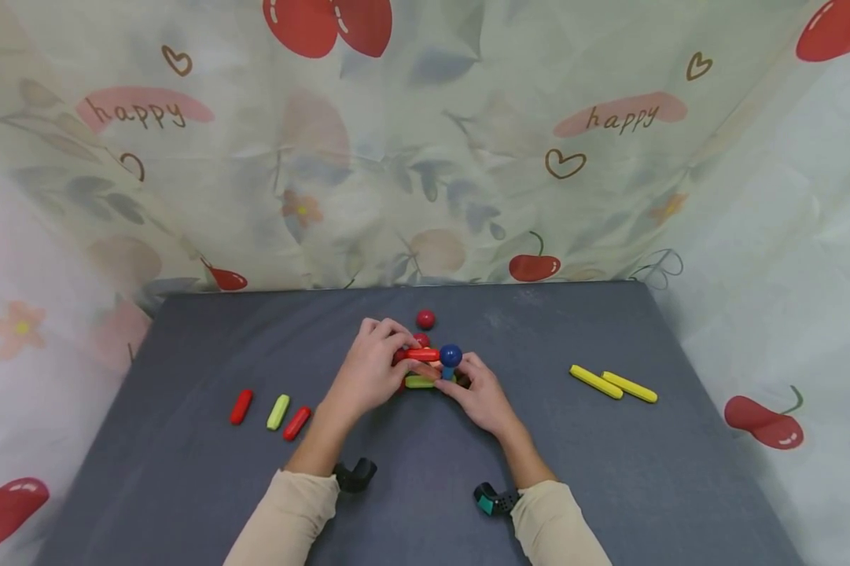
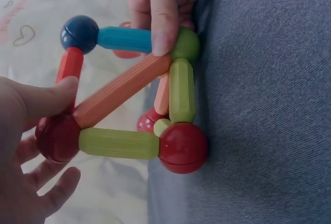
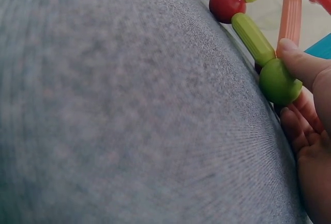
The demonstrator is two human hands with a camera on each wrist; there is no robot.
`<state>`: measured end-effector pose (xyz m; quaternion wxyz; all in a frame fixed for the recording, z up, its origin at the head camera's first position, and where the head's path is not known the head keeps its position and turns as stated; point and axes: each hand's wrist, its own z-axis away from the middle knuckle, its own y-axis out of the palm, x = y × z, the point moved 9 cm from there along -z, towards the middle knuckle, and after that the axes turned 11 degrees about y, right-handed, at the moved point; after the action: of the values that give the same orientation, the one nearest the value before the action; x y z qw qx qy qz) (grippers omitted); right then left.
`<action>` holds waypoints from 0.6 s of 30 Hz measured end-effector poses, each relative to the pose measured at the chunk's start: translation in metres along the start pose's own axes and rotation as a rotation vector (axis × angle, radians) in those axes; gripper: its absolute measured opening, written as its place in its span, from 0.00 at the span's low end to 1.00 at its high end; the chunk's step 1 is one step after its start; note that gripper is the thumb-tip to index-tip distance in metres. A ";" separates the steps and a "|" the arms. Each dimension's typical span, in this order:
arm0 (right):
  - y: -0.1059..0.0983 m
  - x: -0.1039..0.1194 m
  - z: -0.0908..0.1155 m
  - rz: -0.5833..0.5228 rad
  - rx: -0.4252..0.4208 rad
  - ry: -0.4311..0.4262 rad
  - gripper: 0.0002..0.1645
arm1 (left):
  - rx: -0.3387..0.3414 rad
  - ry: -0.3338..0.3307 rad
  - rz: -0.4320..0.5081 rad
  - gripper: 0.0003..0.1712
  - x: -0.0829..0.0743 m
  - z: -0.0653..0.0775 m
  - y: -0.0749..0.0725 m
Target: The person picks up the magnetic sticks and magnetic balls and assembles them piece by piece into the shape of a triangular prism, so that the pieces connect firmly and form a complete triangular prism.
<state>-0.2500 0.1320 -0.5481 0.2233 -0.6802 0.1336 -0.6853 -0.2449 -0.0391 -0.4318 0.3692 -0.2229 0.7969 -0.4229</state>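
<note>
Between both hands stands a toy ball-and-stick frame made of ribbed sticks and balls. Its square side has a blue ball [image 2: 79, 33], a green ball [image 2: 185, 45] and two red balls at the corners. An orange stick [image 2: 123, 90] runs diagonally across that side. My left hand [image 1: 371, 369] grips the frame at one red ball [image 2: 58, 138], thumb on the red stick [image 2: 70, 71]. My right hand [image 1: 487, 399] pinches the corner at the green ball, its thumb [image 3: 297, 56] on the orange stick's end. More sticks and a red ball lie behind, partly hidden.
Two red sticks [image 1: 241, 407] and a light green stick [image 1: 278, 412] lie on the grey table [image 1: 425, 511] at the left. Two yellow sticks [image 1: 630, 387] lie at the right. A loose-looking red ball [image 1: 425, 319] sits behind the frame. A patterned curtain [image 1: 396, 196] rises behind the table.
</note>
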 end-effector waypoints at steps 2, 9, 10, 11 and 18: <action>-0.001 0.001 0.000 -0.002 0.000 -0.003 0.14 | 0.004 -0.019 0.017 0.10 0.001 0.001 0.002; -0.001 0.002 0.000 0.017 0.017 0.014 0.14 | 0.003 -0.319 0.182 0.33 0.019 0.025 0.005; 0.000 0.003 0.000 0.026 0.017 0.020 0.14 | 0.010 -0.386 0.189 0.35 0.023 0.033 0.007; 0.000 0.003 0.001 0.037 0.014 0.029 0.14 | 0.027 -0.451 0.195 0.37 0.026 0.041 0.010; 0.004 0.022 0.012 0.168 0.101 0.015 0.15 | 0.175 -0.590 0.217 0.41 0.029 0.074 0.043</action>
<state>-0.2372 0.1191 -0.5300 0.3129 -0.6492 0.1571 -0.6752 -0.2071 -0.0731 -0.5071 0.6450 -0.2169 0.6354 -0.3650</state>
